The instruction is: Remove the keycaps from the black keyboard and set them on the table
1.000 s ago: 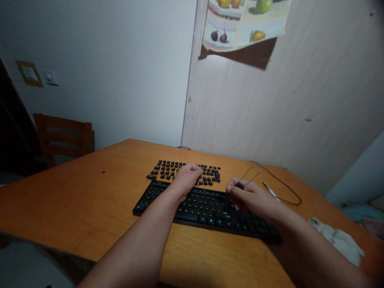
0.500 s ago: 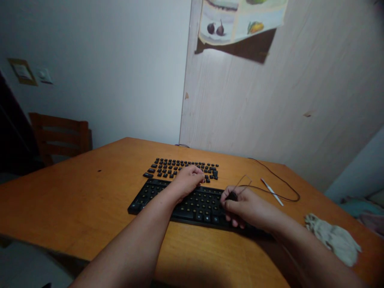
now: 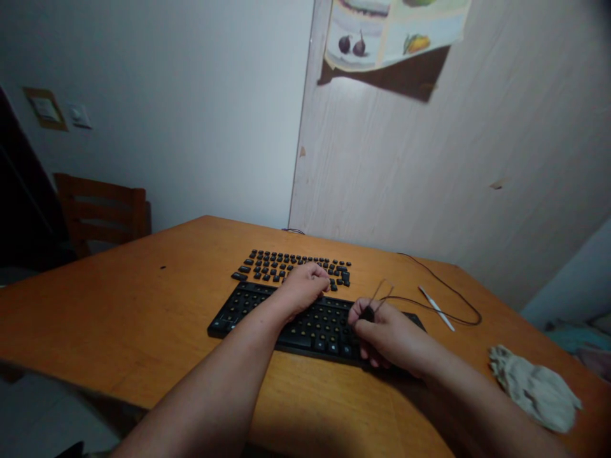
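Note:
A black keyboard lies across the table, many of its key positions bare with small pale stems showing. Behind it, loose black keycaps are laid out in rows. My left hand reaches over the keyboard to the near edge of these rows, fingers curled together; whatever they may pinch is hidden. In my right hand, above the keyboard's right part, is a wire keycap puller, its black handle between thumb and fingers and its wire loops pointing up and away.
A white pen-like stick and a dark cable lie right of the keyboard. A crumpled pale cloth is near the right edge of the wooden table. A chair stands at the far left, the wall behind.
The view has shifted slightly, so the scene sits a little further right. My left hand stays by the keycaps; the right hand, still holding the puller, has turned slightly.

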